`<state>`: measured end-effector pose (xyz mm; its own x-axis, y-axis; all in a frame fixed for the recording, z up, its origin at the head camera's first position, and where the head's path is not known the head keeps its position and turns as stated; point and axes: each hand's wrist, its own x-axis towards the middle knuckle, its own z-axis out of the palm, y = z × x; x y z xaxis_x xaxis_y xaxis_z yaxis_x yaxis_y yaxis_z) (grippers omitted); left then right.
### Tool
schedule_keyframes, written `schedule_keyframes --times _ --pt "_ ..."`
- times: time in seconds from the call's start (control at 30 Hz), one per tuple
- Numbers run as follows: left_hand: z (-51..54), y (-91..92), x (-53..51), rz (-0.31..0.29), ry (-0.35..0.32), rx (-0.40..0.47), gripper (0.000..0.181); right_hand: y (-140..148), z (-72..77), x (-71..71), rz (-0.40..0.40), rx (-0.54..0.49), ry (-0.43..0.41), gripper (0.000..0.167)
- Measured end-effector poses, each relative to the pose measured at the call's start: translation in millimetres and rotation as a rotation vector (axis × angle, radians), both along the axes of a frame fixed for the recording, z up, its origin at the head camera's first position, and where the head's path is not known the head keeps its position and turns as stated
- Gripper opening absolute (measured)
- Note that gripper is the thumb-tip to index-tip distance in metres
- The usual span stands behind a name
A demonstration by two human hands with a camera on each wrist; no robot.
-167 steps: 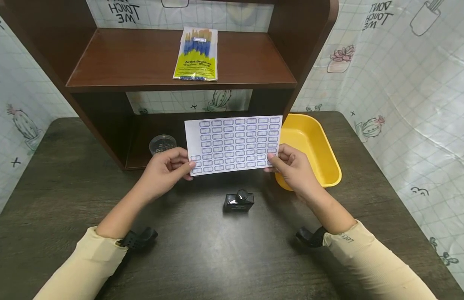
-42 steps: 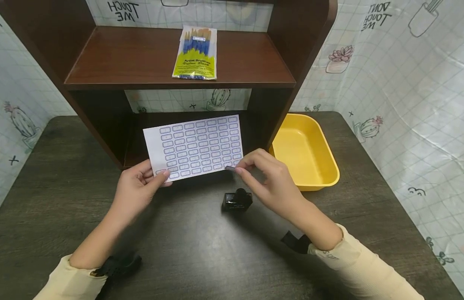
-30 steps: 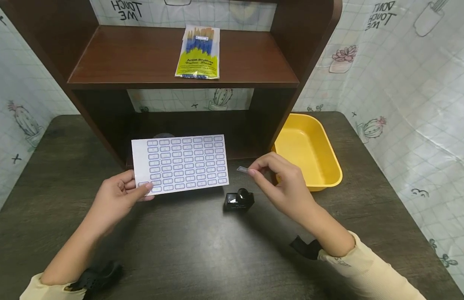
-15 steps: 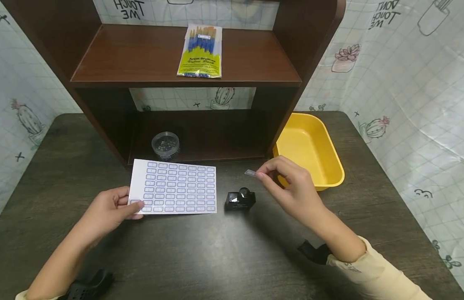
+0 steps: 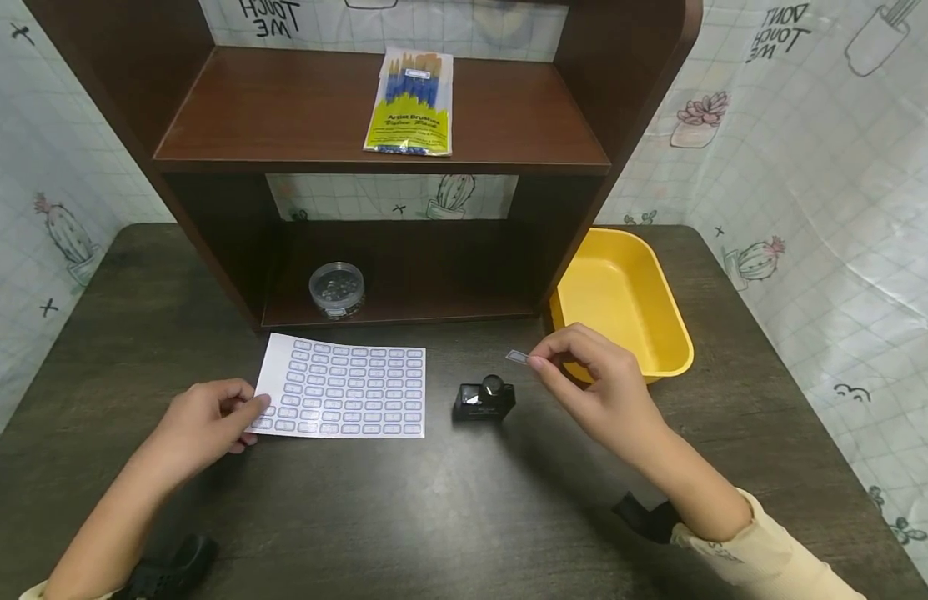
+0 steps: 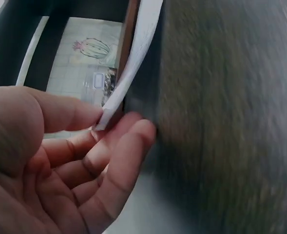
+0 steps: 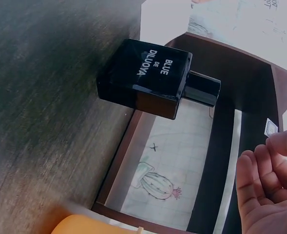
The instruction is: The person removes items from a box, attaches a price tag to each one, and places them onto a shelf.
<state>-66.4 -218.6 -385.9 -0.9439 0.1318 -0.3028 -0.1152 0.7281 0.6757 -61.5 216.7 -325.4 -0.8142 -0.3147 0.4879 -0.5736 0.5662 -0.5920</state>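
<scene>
My left hand (image 5: 208,421) pinches the left edge of a white sheet of labels (image 5: 351,387), printed with rows of small blue-framed stickers. The sheet lies low over the table, and whether it touches the top I cannot tell. Between thumb and fingers of my right hand (image 5: 594,383) is one small label sticker (image 5: 517,357), also visible in the right wrist view as a white tag (image 7: 271,127). A black perfume bottle (image 5: 484,400) stands upright between the sheet and my right hand. Its front reads "BLUE DE DILUOYA" in the right wrist view.
A brown shelf unit (image 5: 381,167) stands at the back. On its upper board lies a pack of artist brushes (image 5: 409,104) bearing a small label; a clear round container (image 5: 337,290) sits on the lower board. A yellow basin (image 5: 624,292) is on the right, partly behind my right hand.
A sticker came off the sheet into my right hand. My left hand has lowered the sheet leftward toward the table, uncovering the round container. My right hand has drawn back slightly to the right.
</scene>
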Motion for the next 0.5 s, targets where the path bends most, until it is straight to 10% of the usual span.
schedule_keyframes --times 0.23,0.5 --pt "-0.1 -0.6 0.1 -0.052 0.071 -0.241 0.033 1.9 -1.2 3.2 0.008 -0.007 -0.02 0.023" --pt "-4.8 -2.0 -1.8 -0.083 0.045 -0.311 0.032 1.3 0.0 5.3 0.026 -0.031 -0.043 0.023"
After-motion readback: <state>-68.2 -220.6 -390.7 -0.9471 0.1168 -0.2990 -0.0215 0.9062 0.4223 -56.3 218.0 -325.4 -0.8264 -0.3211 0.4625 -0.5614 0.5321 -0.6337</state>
